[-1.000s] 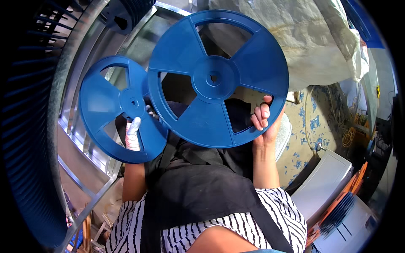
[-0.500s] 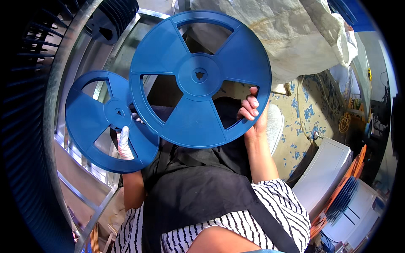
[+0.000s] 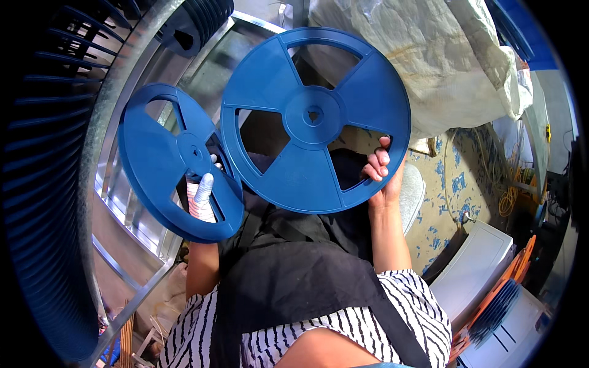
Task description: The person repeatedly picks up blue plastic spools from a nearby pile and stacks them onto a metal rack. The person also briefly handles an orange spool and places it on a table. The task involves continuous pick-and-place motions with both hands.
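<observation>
From where I sit, most of my left hand (image 3: 201, 197) is hidden behind the smaller blue reel (image 3: 178, 162); only a wrapped finger shows through one cut-out. My right hand (image 3: 381, 175) shows fingertips curling over the rim of the larger blue reel (image 3: 315, 118), the palm tucked behind it. That big reel overlaps the small one's right edge, so I can't see where they meet. The dark ribbed stack (image 3: 37, 184) along the left runs off the frame. At the lower right, the orange rack (image 3: 500, 300) is cut by the rim, its contents too small to make out.
</observation>
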A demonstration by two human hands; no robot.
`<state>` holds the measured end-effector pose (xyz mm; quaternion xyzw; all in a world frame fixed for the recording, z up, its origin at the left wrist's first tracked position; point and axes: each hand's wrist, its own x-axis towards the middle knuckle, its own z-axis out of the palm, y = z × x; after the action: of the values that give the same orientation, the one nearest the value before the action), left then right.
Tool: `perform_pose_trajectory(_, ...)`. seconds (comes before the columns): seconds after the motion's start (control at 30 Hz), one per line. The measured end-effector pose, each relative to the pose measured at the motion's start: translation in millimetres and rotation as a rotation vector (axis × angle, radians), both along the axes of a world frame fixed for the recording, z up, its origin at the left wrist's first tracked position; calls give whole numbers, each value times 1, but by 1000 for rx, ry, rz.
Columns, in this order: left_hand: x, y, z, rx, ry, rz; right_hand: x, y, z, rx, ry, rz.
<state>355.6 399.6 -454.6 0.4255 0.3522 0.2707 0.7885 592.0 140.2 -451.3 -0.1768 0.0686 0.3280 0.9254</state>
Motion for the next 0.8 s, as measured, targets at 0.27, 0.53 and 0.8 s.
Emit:
perform_pose_trajectory(0.27, 36, -29, 24, 306, 30, -89, -41, 39, 52, -436, -323, 177)
perform_pose_trajectory(0.53, 94, -63, 3, 13, -318, -192, -110, 103, 111, -740, -1436, 351)
perform_pose_trajectory(0.8, 90, -64, -17, -320, -542, -412, -103, 102, 98, -419, -1485, 218)
